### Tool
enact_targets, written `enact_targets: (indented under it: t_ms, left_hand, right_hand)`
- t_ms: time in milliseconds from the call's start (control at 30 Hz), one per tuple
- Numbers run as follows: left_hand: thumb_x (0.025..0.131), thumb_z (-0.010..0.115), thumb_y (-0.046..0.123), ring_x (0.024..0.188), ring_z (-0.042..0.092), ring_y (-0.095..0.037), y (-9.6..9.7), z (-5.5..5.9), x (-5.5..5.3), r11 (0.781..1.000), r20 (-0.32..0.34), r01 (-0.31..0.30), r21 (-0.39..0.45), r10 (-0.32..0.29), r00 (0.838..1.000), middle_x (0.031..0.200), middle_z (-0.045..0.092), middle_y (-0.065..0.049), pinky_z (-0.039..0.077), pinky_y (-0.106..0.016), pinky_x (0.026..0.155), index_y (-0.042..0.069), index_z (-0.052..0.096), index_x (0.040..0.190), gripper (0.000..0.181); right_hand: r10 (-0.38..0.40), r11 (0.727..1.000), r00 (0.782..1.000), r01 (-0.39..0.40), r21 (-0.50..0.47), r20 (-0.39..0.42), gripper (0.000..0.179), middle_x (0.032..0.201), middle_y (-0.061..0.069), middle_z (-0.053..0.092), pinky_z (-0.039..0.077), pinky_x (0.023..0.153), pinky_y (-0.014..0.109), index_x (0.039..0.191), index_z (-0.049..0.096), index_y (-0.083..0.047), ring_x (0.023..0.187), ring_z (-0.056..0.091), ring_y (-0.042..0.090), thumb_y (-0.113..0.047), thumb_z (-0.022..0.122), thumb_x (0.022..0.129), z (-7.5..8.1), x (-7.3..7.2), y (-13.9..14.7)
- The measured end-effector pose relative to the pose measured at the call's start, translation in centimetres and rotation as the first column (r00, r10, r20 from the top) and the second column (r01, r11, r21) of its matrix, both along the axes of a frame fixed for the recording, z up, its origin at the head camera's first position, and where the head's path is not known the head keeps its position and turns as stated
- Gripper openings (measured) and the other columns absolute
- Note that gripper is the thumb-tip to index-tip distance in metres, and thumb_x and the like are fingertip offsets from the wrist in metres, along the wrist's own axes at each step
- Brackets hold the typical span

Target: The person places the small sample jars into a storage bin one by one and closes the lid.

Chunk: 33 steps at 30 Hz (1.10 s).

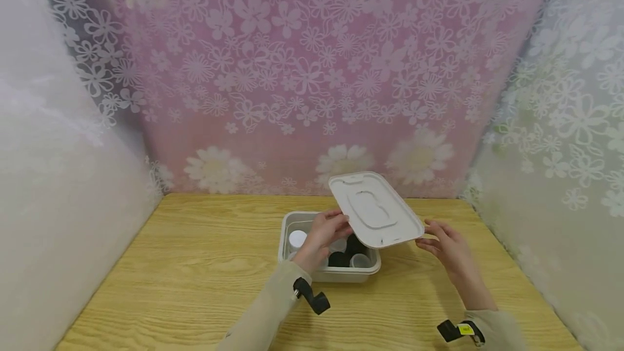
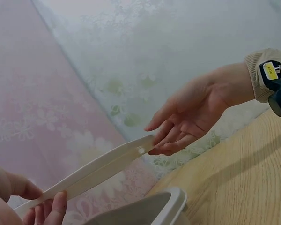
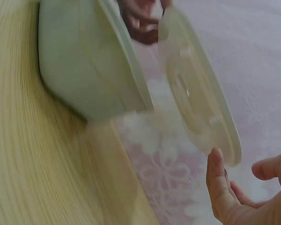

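In the head view a white plastic lid (image 1: 370,210) is tilted above the right part of a box (image 1: 331,275) of the same pale plastic. My left hand (image 1: 324,234) pinches the lid's left edge, with the thumb over it and fingers beneath, as the left wrist view shows. At the lid's right corner is my right hand (image 1: 450,251). Its fingertips (image 3: 216,157) touch or nearly touch the rim, while the thumb stands apart from it. Inside the box are a white round piece (image 1: 297,239), black round pieces (image 1: 338,259) and a translucent cup (image 1: 361,261); my left hand hides part of the contents.
The box stands on a wood-grain table (image 1: 205,264). A pink flowered backdrop (image 1: 292,96) rises behind it, with pale walls at left and right (image 1: 560,205). Each wrist wears a black strap with a mount (image 1: 312,297).
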<state>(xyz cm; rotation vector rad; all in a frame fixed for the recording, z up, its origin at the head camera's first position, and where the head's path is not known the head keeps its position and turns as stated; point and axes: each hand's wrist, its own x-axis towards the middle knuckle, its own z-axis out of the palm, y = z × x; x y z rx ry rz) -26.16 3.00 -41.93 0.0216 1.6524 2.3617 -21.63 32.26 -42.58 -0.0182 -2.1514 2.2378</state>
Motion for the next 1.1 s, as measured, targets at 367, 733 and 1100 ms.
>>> enact_targets:
  t_ms: [367,733,1100]
  left_hand:
    - [0.098,0.059,-0.002,0.078,0.067,-0.01,0.4,-0.5,0.5,0.981,-0.046,-0.138,0.137,0.146,0.988,0.103,0.059,-0.011,0.062,-0.023,0.077,-0.006,0.045,0.123,0.029]
    - [0.095,0.06,-0.007,0.081,0.062,-0.015,1.6,-0.6,2.4,0.964,-0.095,-0.205,0.172,0.223,0.97,0.102,0.051,-0.011,0.063,-0.031,0.08,-0.006,0.043,0.116,0.027]
    - [0.101,0.064,0.019,0.088,0.062,-0.014,-0.4,-0.1,1.9,0.968,-0.03,-0.172,0.183,0.18,0.983,0.102,0.056,-0.007,0.062,-0.034,0.087,0.002,0.048,0.115,0.028]
  right_hand:
    - [0.114,0.973,0.992,-0.102,-0.205,0.046,0.036,0.115,0.0,0.065,0.057,0.097,0.027,0.138,0.049,0.0,0.101,0.07,0.014,-0.022,0.047,0.11,-0.6,-0.1,-3.9]
    - [0.048,0.981,0.996,-0.031,-0.191,0.082,0.056,0.114,-0.005,0.058,0.054,0.097,0.02,0.152,0.024,0.014,0.101,0.064,0.004,-0.016,0.045,0.11,-0.6,-1.0,-6.0]
    - [0.082,0.98,0.996,-0.076,-0.184,0.023,0.015,0.105,-0.006,0.067,0.057,0.092,0.021,0.116,0.061,-0.009,0.097,0.067,0.005,-0.014,0.051,0.108,-0.1,-1.5,-4.9]
